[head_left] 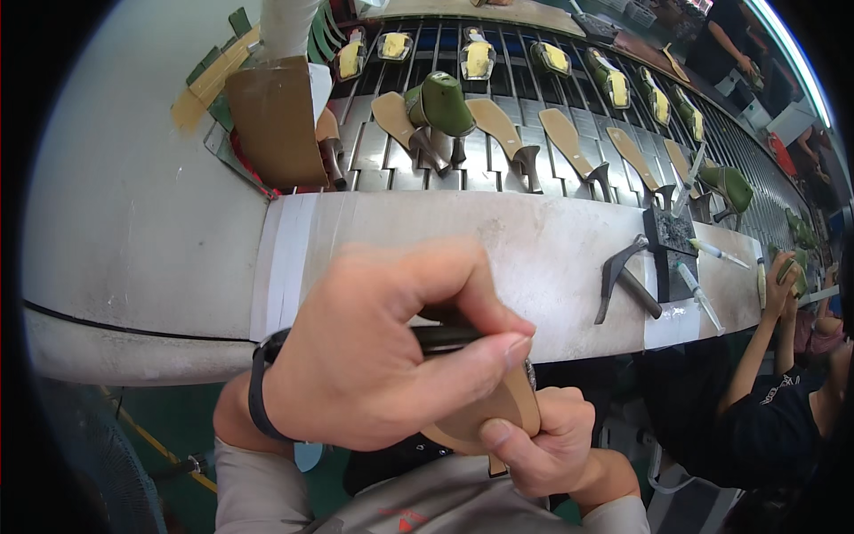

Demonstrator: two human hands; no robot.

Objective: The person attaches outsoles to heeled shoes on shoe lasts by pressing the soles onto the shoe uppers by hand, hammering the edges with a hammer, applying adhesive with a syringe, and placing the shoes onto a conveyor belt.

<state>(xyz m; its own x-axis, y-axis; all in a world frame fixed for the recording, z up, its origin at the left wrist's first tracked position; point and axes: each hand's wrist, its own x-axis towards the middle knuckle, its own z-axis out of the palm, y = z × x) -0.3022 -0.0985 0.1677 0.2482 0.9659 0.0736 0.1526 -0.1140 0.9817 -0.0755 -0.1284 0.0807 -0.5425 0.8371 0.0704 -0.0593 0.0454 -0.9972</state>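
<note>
Right hand (553, 438) pinches sole (511, 402). Left hand (382, 347) over sole, thumb and forefinger pressed together, curled round dark object (445, 340). Hammer (640, 293) beyond sole, rightward.

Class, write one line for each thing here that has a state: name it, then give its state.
Left hand: closed around a dark object
Right hand: closed on the tan sole
Tan sole: held, thumb pressed on it
Wristband: fastened
Hammer: lying on the table, unheld
Nearest syringe: lying down, contents unclear
</note>
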